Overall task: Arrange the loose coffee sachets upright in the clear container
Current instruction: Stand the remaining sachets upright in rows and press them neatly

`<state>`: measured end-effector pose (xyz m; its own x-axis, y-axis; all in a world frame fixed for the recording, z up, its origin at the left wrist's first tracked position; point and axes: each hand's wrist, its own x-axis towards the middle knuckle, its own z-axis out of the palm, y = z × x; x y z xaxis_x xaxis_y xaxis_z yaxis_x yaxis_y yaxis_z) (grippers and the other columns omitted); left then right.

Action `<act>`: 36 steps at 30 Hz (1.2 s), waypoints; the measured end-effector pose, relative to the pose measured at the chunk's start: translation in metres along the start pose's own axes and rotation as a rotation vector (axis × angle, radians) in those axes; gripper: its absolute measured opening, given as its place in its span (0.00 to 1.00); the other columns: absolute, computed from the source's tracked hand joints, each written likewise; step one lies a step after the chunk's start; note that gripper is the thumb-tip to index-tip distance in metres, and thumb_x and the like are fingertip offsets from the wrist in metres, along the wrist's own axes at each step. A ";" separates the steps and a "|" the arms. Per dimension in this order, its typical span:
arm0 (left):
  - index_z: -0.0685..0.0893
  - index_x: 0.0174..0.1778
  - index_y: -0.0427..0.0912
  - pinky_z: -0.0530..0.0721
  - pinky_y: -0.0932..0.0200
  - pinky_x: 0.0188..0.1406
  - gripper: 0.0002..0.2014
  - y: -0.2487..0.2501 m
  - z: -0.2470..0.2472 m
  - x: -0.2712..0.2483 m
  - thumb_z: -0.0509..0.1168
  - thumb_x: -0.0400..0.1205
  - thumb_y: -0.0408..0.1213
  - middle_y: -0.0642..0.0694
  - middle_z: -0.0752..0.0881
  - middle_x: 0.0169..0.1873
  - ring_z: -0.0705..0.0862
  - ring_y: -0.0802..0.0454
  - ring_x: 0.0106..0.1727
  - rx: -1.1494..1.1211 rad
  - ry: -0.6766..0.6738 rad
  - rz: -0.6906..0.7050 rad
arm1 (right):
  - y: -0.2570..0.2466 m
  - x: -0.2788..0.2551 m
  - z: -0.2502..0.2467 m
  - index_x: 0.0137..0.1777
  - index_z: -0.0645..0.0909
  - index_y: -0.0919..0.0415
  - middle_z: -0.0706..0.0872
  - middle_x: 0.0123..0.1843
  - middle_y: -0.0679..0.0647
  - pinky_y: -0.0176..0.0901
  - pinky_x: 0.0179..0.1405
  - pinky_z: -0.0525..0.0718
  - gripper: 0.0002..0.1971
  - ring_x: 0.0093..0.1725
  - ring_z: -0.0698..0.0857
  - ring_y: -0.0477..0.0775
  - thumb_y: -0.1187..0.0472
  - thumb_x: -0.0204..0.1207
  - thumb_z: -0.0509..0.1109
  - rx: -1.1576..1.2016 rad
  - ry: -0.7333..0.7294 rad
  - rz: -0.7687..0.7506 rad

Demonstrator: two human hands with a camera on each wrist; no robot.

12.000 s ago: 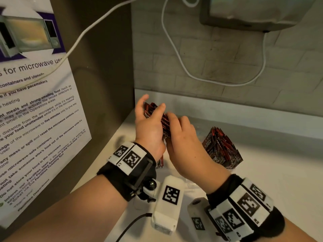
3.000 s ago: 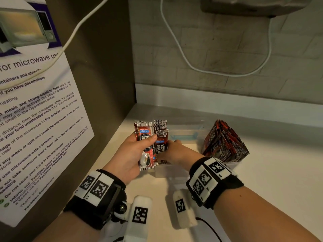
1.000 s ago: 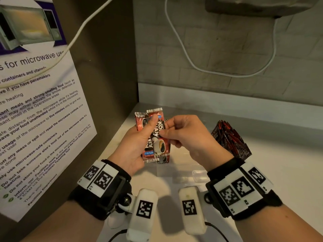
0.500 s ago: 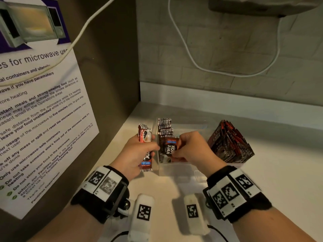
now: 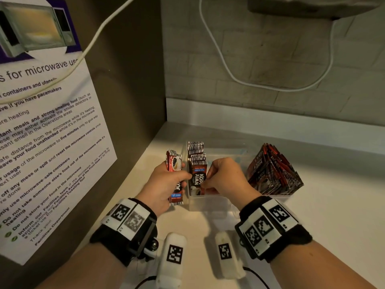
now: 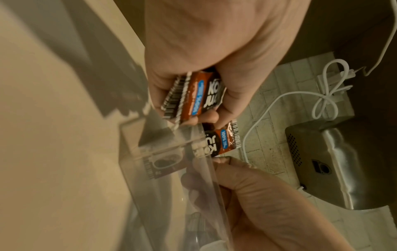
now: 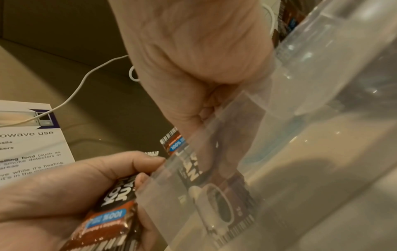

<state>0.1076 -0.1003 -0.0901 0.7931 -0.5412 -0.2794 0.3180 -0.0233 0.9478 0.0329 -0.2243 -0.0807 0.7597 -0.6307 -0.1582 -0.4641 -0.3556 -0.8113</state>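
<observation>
A clear container stands on the white counter. Several coffee sachets stand upright along its left side. At the front of that row, my right hand reaches into the container and pinches one upright sachet; through the clear wall that same sachet shows. Just left of the container, my left hand grips a small stack of sachets, which is close up as stack. More sachets lean in a fanned bunch at the container's right end.
A brown side panel with a microwave notice closes the left. The tiled back wall carries a white cable and a metal appliance overhead. Open counter lies to the right.
A second ago my right hand was taking a sachet from the stack held above the container. Both hands have come down, and that sachet now stands inside at the front of the row.
</observation>
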 end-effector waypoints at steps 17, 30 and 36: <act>0.81 0.45 0.43 0.80 0.61 0.26 0.07 0.032 -0.008 -0.004 0.64 0.84 0.43 0.48 0.81 0.29 0.82 0.54 0.30 -0.401 0.072 0.001 | -0.018 -0.015 -0.013 0.31 0.80 0.59 0.83 0.29 0.51 0.42 0.34 0.77 0.12 0.29 0.78 0.47 0.61 0.64 0.82 0.141 0.141 -0.279; 0.85 0.54 0.46 0.87 0.53 0.33 0.08 0.035 0.014 -0.016 0.68 0.81 0.43 0.48 0.90 0.36 0.90 0.50 0.37 -0.433 0.006 0.180 | -0.044 -0.030 0.000 0.35 0.78 0.60 0.85 0.35 0.63 0.57 0.37 0.84 0.11 0.34 0.82 0.57 0.64 0.66 0.80 0.147 -0.033 -0.327; 0.81 0.41 0.49 0.78 0.65 0.25 0.06 0.043 -0.003 -0.012 0.73 0.77 0.38 0.53 0.83 0.29 0.82 0.59 0.30 -0.409 0.093 0.217 | -0.049 -0.033 -0.040 0.35 0.80 0.58 0.82 0.30 0.57 0.33 0.19 0.72 0.11 0.23 0.77 0.48 0.73 0.69 0.76 0.484 0.144 -0.307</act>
<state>0.1136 -0.0929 -0.0462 0.9009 -0.4193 -0.1118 0.3037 0.4251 0.8527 0.0121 -0.2133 -0.0136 0.7409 -0.6483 0.1754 0.0536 -0.2032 -0.9777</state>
